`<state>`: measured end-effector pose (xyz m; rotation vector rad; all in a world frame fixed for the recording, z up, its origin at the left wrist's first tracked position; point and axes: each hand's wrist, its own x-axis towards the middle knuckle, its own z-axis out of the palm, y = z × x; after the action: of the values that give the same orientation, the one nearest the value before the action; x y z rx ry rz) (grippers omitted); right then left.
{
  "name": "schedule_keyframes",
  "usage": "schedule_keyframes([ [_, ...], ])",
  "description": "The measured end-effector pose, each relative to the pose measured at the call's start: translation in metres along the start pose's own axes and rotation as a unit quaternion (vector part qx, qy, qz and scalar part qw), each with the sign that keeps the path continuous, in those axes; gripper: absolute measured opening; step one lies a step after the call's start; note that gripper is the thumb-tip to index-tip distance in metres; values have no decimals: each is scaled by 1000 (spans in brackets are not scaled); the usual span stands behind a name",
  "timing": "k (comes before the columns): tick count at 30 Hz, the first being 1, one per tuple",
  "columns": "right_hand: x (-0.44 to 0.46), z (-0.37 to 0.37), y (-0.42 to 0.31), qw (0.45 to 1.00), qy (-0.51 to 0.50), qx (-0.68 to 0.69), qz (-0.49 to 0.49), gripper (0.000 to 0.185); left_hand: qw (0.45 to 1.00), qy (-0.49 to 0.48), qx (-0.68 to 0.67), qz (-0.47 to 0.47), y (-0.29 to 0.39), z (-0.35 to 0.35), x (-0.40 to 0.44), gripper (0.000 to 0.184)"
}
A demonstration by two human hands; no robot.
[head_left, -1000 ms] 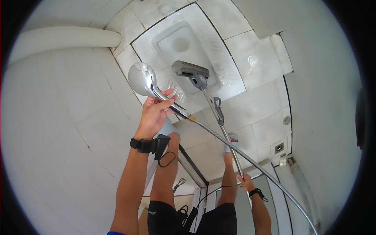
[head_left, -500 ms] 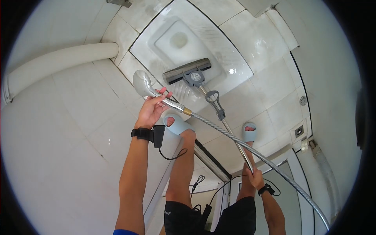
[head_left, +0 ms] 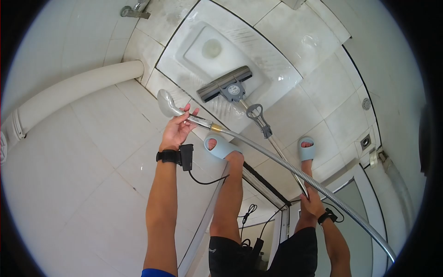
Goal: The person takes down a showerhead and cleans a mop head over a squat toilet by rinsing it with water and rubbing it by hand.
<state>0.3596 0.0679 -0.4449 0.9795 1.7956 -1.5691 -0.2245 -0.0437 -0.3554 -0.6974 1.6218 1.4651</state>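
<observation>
My left hand (head_left: 177, 132) is closed round the handle of a chrome shower head (head_left: 167, 102), whose head points to the upper left. From its brass-coloured fitting a metal hose (head_left: 295, 171) runs down to the lower right, crossing above the mop handle. Lower right, my right hand (head_left: 314, 203) grips the end of the metal pole of a sponge mop (head_left: 234, 90). The mop's grey head lies over the near part of a white squat toilet (head_left: 182, 90). No water is visible coming from the shower head.
A thick white pipe (head_left: 78, 83) runs along the left wall. Floor drains (head_left: 365, 141) lie at the right. My feet, in light blue slippers (head_left: 220, 147), straddle the doorway side near a door frame (head_left: 369, 198). A tap (head_left: 134, 12) is at the top left.
The view has shifted, so the mop, feet and room appear moved slightly to the right. Both hands keep their holds on the shower head and the mop.
</observation>
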Motion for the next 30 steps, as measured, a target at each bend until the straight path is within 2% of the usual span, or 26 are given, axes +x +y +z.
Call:
schedule_keyframes([
  [4, 4, -1, -5, 998, 28, -9, -58, 27, 999, -17, -30, -8, 2, -14, 5, 18],
  [6, 6, 1, 2, 995, -38, 0, 89, 31, 999, -27, -40, -10, 0, -18, 6, 18],
  [10, 7, 10, 14, 995, -33, 50, 83, 30, 998, -45, -39, -14, -1, -17, 7, 18],
  [12, 2, 18, 18, 999, 22, -17, 46, 23, 997, -54, -53, -17, -4, -16, 11, 19],
  [15, 1, 7, -12, 997, 22, 48, 59, 26, 996, -63, -55, -11, -7, -16, 19, 19],
  [17, 1, 8, -15, 998, 26, 40, 47, 27, 996, -59, -58, -13, -9, -14, 22, 18],
  [20, 2, 4, -20, 993, -20, 26, 110, 36, 996, -66, -62, 5, -10, -12, 25, 17],
  [23, 6, 15, -13, 998, 17, 4, 61, 36, 997, -48, -54, 13, -11, -9, 21, 17],
  [25, 14, 16, -16, 996, 83, 28, -34, 27, 998, -40, -49, 17, -12, -5, 17, 17],
  [26, 18, 12, -19, 996, 82, 26, -34, 27, 998, -33, -42, 23, -12, -4, 15, 17],
  [28, 25, 4, -23, 996, -20, 47, 73, 35, 998, -31, -42, 25, -13, -2, 12, 18],
  [30, 34, 12, -12, 996, 4, 71, 59, 38, 998, -31, -44, 28, -15, -1, 10, 18],
])
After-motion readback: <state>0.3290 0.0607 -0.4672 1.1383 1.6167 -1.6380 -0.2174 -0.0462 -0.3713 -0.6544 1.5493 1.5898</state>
